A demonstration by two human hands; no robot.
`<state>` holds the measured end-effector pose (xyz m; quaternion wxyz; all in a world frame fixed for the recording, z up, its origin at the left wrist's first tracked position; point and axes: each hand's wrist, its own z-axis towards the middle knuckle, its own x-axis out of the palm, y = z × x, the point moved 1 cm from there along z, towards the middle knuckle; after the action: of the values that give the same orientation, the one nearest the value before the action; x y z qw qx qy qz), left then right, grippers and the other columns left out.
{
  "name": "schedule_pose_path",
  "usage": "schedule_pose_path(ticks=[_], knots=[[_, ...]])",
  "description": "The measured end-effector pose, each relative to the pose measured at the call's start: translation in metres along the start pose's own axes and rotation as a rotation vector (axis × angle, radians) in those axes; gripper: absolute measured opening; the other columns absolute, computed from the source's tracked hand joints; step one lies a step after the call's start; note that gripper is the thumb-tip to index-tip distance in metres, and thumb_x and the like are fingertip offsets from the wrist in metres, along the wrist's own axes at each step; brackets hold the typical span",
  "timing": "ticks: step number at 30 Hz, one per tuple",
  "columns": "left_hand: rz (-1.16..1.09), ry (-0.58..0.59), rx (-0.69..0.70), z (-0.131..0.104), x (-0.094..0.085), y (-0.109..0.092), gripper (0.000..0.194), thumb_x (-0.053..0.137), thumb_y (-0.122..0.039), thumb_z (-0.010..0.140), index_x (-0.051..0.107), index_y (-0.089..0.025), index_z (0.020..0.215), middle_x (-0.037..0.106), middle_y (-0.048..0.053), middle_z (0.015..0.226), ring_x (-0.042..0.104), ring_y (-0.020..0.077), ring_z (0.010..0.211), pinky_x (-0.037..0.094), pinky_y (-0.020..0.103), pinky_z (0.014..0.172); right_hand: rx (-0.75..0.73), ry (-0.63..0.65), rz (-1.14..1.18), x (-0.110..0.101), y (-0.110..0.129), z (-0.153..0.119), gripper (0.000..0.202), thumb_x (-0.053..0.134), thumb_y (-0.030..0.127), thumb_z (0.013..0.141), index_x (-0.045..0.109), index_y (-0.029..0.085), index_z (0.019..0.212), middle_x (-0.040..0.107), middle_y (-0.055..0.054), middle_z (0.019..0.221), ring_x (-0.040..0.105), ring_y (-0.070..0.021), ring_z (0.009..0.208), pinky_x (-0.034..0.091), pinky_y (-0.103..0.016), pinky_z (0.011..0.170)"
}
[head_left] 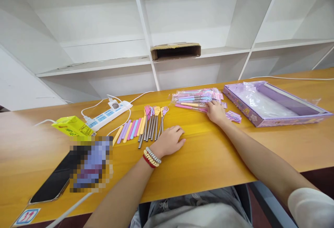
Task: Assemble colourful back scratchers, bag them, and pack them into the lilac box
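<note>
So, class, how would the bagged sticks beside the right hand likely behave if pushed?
The bagged sticks would probably slip over one another, since their clear wrappers look glossy. The sticks themselves would likely stay stiff, given their straight, metallic-looking shafts. The loose plastic at the left end may crumple easily.

And here on the tabletop point(198, 162), a row of loose handles point(134, 129), yellow, lilac, pink and blue, side by side on a slant! Right beside them, metal claw-headed rods point(157, 110) bunch together, coloured little hands at the far end, bare tips near. Further right, the bagged sticks point(186, 99) lie piled crosswise in clear wrappers, claws rightward!
</note>
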<state>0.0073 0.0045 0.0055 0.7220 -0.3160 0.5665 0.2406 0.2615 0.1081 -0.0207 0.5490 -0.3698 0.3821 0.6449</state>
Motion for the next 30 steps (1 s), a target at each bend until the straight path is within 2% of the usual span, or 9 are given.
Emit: schedule_pose_path(ticks=[5,8,11,14,17,20,24,27,30], knots=[[-0.259,-0.074,-0.075,0.002,0.004,0.001,0.031,0.048,-0.038,0.082,0.057,-0.019,0.105,0.058,0.01,0.109,0.052,0.0236,0.105,0.038,0.041,0.095,-0.106,-0.299,0.082,-0.005,-0.006,0.002,0.025,0.038,0.02,0.088,0.06,0.015,0.098,0.06,-0.012,0.096,0.051,-0.0259,0.094,0.036,-0.038,0.079],[-0.82,-0.298,-0.349,0.009,0.003,0.013,0.038,0.046,-0.045,0.082,0.054,-0.018,0.107,0.061,0.011,0.102,0.057,0.0232,0.097,0.042,0.041,0.091,-0.295,-0.466,0.201,-0.017,-0.004,-0.001,0.021,0.041,0.018,0.087,0.06,0.018,0.095,0.062,-0.009,0.092,0.053,-0.022,0.09,0.038,-0.036,0.078],[-1.485,-0.512,-0.621,0.013,-0.005,0.03,0.05,0.032,-0.055,0.085,0.051,-0.014,0.106,0.064,0.012,0.087,0.064,0.0215,0.077,0.05,0.038,0.073,-0.472,-0.58,0.306,-0.032,0.005,-0.011,0.017,0.044,0.016,0.086,0.058,0.02,0.093,0.062,-0.007,0.089,0.054,-0.0196,0.086,0.04,-0.034,0.076],[-1.821,-0.353,-0.629,0.009,-0.019,0.039,0.066,0.026,-0.064,0.082,0.053,-0.009,0.106,0.065,0.016,0.083,0.063,0.0216,0.063,0.05,0.032,0.053,-0.588,-0.636,0.375,-0.045,0.022,-0.023,0.017,0.046,0.015,0.085,0.058,0.021,0.096,0.063,-0.007,0.09,0.055,-0.0191,0.088,0.042,-0.035,0.076],[-1.842,0.088,-0.547,0.001,-0.026,0.033,0.067,0.032,-0.065,0.079,0.058,-0.007,0.102,0.066,0.016,0.076,0.061,0.0208,0.053,0.041,0.026,0.037,-0.691,-0.61,0.426,-0.048,0.039,-0.033,0.02,0.046,0.014,0.085,0.057,0.022,0.099,0.063,-0.006,0.092,0.056,-0.0186,0.091,0.044,-0.036,0.078],[-1.728,0.298,-0.45,-0.006,-0.024,0.021,0.044,0.052,-0.048,0.077,0.062,-0.007,0.091,0.063,0.009,0.064,0.056,0.0149,0.045,0.035,0.021,0.033,-0.757,-0.541,0.455,-0.044,0.05,-0.035,0.022,0.045,0.013,0.085,0.056,0.023,0.102,0.063,-0.006,0.096,0.056,-0.0189,0.097,0.045,-0.038,0.083],[-1.626,0.234,-0.369,-0.003,-0.018,0.012,0.024,0.064,-0.03,0.072,0.061,-0.008,0.082,0.057,0.002,0.056,0.051,0.0085,0.044,0.036,0.018,0.04,-0.679,-0.545,0.47,-0.041,0.051,-0.033,0.026,0.048,0.017,0.085,0.054,0.021,0.11,0.059,-0.009,0.107,0.05,-0.0226,0.109,0.042,-0.044,0.092],[-1.627,0.038,-0.409,0.003,-0.013,0.013,0.023,0.065,-0.031,0.073,0.06,-0.011,0.083,0.058,0.001,0.058,0.05,0.0069,0.045,0.036,0.017,0.041,-0.527,-0.568,0.497,-0.043,0.049,-0.034,0.035,0.053,0.027,0.082,0.05,0.017,0.116,0.052,-0.014,0.118,0.045,-0.0271,0.115,0.039,-0.048,0.094],[-1.614,-0.196,-0.464,0.009,-0.006,0.015,0.029,0.065,-0.034,0.073,0.059,-0.014,0.094,0.065,0.004,0.072,0.056,0.0096,0.054,0.042,0.02,0.047,-0.545,-0.364,0.577,-0.048,0.052,-0.039,0.032,0.05,0.031,0.084,0.05,0.018,0.113,0.055,-0.013,0.11,0.051,-0.0247,0.105,0.043,-0.044,0.089]])
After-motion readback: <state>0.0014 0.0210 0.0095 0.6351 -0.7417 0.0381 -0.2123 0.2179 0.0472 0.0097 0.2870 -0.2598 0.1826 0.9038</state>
